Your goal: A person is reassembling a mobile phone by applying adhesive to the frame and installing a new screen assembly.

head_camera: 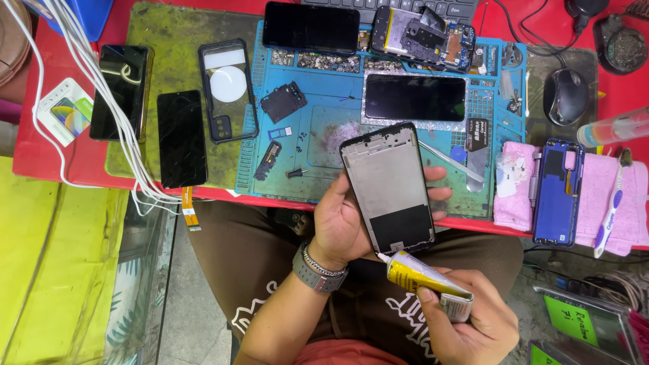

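Above your lap at the table's [40, 159] near edge, your left hand [348, 220] clasps the phone frame [391, 186] from beneath, while at its 6 o'clock corner your right hand [470, 321] pinches the yellow glue tube [422, 278], nozzle touching the frame.

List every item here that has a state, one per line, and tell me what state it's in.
Grey phone frame with black rim: held tilted in left hand, screen missing.
Yellow glue tube: held in right hand, uncapped, nozzle at frame's lower edge.
Opened black phone: back off, circuit boards exposed.
Blue phone shell: lying on pink towel.
Loose black screen panel: dark, flat on blue mat.
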